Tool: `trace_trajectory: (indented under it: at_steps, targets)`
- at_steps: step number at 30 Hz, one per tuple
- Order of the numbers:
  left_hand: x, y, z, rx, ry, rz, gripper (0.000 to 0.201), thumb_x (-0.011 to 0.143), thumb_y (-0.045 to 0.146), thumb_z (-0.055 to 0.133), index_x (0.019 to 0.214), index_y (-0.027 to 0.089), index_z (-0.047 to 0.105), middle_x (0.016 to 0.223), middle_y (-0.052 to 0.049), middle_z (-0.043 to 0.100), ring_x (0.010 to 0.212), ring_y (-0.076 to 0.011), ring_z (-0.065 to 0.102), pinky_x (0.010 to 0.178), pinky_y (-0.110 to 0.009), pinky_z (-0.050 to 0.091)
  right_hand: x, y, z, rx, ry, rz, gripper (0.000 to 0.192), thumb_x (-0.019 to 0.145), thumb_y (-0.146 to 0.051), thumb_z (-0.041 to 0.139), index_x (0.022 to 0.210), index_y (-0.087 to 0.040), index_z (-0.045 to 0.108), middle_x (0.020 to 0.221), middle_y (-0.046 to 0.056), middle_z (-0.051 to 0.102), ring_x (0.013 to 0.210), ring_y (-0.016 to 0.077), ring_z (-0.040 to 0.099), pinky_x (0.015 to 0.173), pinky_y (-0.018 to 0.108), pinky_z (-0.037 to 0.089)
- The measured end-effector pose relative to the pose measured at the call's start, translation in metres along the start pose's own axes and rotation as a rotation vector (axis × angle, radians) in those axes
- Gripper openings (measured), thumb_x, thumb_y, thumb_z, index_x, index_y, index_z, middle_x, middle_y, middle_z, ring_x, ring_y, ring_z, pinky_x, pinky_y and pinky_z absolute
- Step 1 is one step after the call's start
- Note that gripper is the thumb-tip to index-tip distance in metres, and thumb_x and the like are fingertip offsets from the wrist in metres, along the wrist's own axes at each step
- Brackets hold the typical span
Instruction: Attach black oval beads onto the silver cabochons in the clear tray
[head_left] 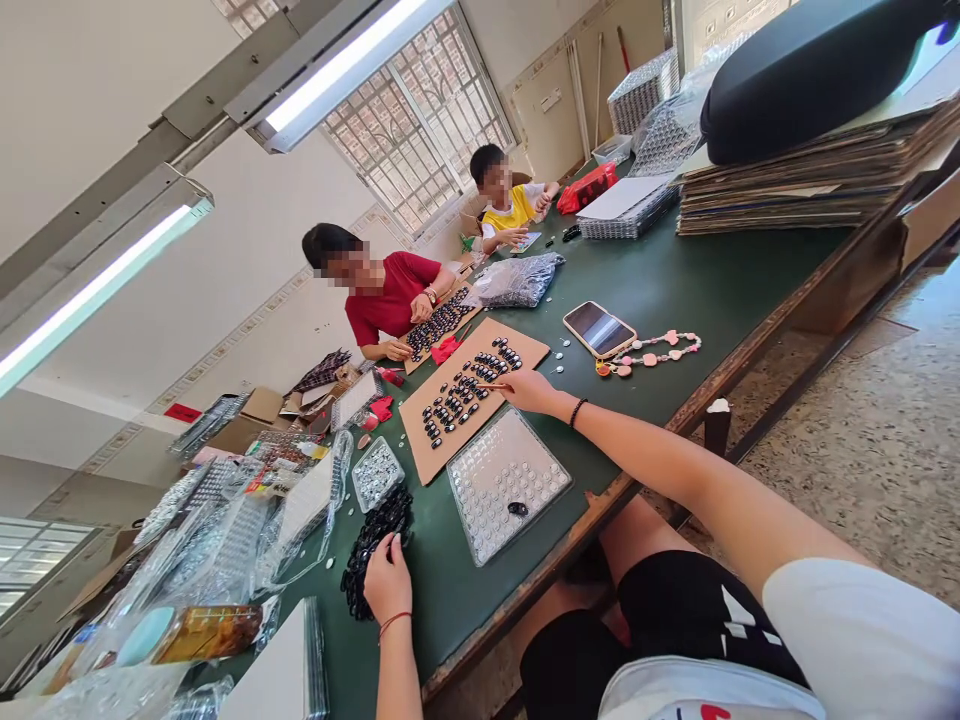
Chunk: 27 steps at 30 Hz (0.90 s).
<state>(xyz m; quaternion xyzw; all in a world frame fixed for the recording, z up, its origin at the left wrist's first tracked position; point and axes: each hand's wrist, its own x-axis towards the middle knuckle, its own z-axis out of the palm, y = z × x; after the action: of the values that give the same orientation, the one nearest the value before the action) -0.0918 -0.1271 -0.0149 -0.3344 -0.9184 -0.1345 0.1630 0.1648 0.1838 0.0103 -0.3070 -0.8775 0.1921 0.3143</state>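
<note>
on the green counter (720, 300), a clear box (381, 500) holds pale discs (376, 470); a dimpled tray (495, 445) bears round discs (529, 478) and one black piece (517, 508). the left hand (388, 578), fingers bent close, partly hides a glossy black pile (366, 550); whether it grips any i cannot tell. the right hand (531, 391) pinches a thin stick (492, 387) over brown cardboard (431, 464) bearing black pieces (456, 405).
</note>
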Motion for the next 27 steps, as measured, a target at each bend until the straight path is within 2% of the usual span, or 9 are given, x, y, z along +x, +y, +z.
trace_trajectory:
  at_steps: [4, 9, 12, 14, 16, 19, 21, 23, 27]
  targets:
    - [0.002, 0.010, 0.002, -0.076, 0.131, -0.001, 0.028, 0.078, 0.033, 0.046, 0.088, 0.014, 0.064, 0.084, -0.011, 0.062, 0.078, -0.0224, 0.056, 0.066, -0.030, 0.039, -0.010, 0.001, -0.005, -0.047, -0.041, -0.007, 0.019, 0.080, -0.021, 0.045, 0.074, -0.014, 0.061, 0.070, 0.004, 0.063, 0.061, 0.0119, 0.052, 0.050, 0.022, 0.024]
    - [0.007, 0.012, 0.016, 0.026, 0.039, -0.001, 0.028, 0.080, 0.032, 0.041, 0.091, 0.017, 0.063, 0.089, -0.009, 0.061, 0.087, -0.0205, 0.053, 0.076, -0.030, 0.037, -0.020, 0.007, -0.012, 0.004, -0.066, 0.112, 0.032, 0.087, -0.022, 0.032, 0.088, -0.004, 0.058, 0.088, 0.010, 0.061, 0.083, 0.0126, 0.052, 0.063, 0.020, 0.027]
    - [0.007, 0.008, 0.022, 0.104, 0.016, 0.013, 0.031, 0.081, 0.032, 0.040, 0.094, 0.014, 0.061, 0.090, -0.010, 0.060, 0.088, -0.0221, 0.052, 0.077, -0.033, 0.037, -0.023, 0.012, -0.006, 0.068, -0.017, 0.193, 0.030, 0.088, -0.026, 0.032, 0.097, -0.007, 0.054, 0.097, 0.007, 0.058, 0.090, 0.0131, 0.050, 0.070, 0.021, 0.030]
    - [0.008, 0.010, 0.021, 0.133, 0.002, 0.042, 0.029, 0.080, 0.030, 0.042, 0.094, 0.013, 0.061, 0.089, -0.010, 0.060, 0.088, -0.0228, 0.053, 0.077, -0.034, 0.038, -0.028, 0.016, -0.002, 0.086, 0.101, 0.111, 0.028, 0.088, -0.026, 0.032, 0.091, -0.008, 0.054, 0.088, 0.003, 0.058, 0.086, 0.0133, 0.052, 0.070, 0.022, 0.032]
    - [0.009, 0.016, 0.018, 0.149, -0.017, 0.067, 0.027, 0.079, 0.028, 0.045, 0.094, 0.012, 0.061, 0.087, -0.008, 0.060, 0.086, -0.0228, 0.054, 0.076, -0.034, 0.039, -0.034, 0.021, 0.002, 0.095, 0.162, 0.073, 0.032, 0.089, -0.023, 0.026, 0.089, -0.005, 0.052, 0.082, 0.001, 0.054, 0.085, 0.0117, 0.053, 0.070, 0.022, 0.031]
    - [0.006, 0.026, 0.013, 0.168, -0.045, 0.068, 0.026, 0.081, 0.028, 0.047, 0.097, 0.012, 0.059, 0.091, -0.007, 0.060, 0.088, -0.0217, 0.055, 0.077, -0.036, 0.042, -0.049, 0.027, 0.005, 0.107, 0.233, 0.041, 0.019, 0.085, -0.022, 0.035, 0.081, -0.011, 0.051, 0.077, 0.000, 0.055, 0.076, 0.0112, 0.051, 0.064, 0.021, 0.033]
    - [0.000, 0.030, 0.010, 0.173, -0.060, 0.047, 0.029, 0.082, 0.030, 0.047, 0.103, 0.012, 0.055, 0.100, -0.008, 0.057, 0.091, -0.0199, 0.054, 0.079, -0.038, 0.044, -0.058, 0.028, 0.003, 0.119, 0.233, 0.044, 0.020, 0.085, -0.019, 0.033, 0.074, -0.012, 0.048, 0.075, -0.001, 0.051, 0.074, 0.0096, 0.050, 0.063, 0.019, 0.031]
    - [-0.006, 0.033, 0.008, 0.168, -0.059, 0.028, 0.030, 0.082, 0.032, 0.048, 0.104, 0.013, 0.054, 0.101, -0.007, 0.056, 0.091, -0.0195, 0.055, 0.078, -0.038, 0.045, -0.065, 0.026, -0.002, 0.152, 0.218, 0.064, 0.022, 0.085, -0.017, 0.032, 0.067, -0.012, 0.044, 0.071, -0.003, 0.047, 0.073, 0.0081, 0.049, 0.062, 0.018, 0.030]
    - [-0.011, 0.038, 0.005, 0.148, -0.011, 0.031, 0.021, 0.074, 0.032, 0.050, 0.086, 0.017, 0.060, 0.081, -0.004, 0.060, 0.086, -0.0245, 0.056, 0.071, -0.034, 0.041, -0.075, 0.021, -0.019, 0.397, 0.110, 0.153, 0.027, 0.086, -0.018, 0.037, 0.061, -0.012, 0.043, 0.060, -0.003, 0.045, 0.073, 0.0102, 0.048, 0.063, 0.020, 0.031]
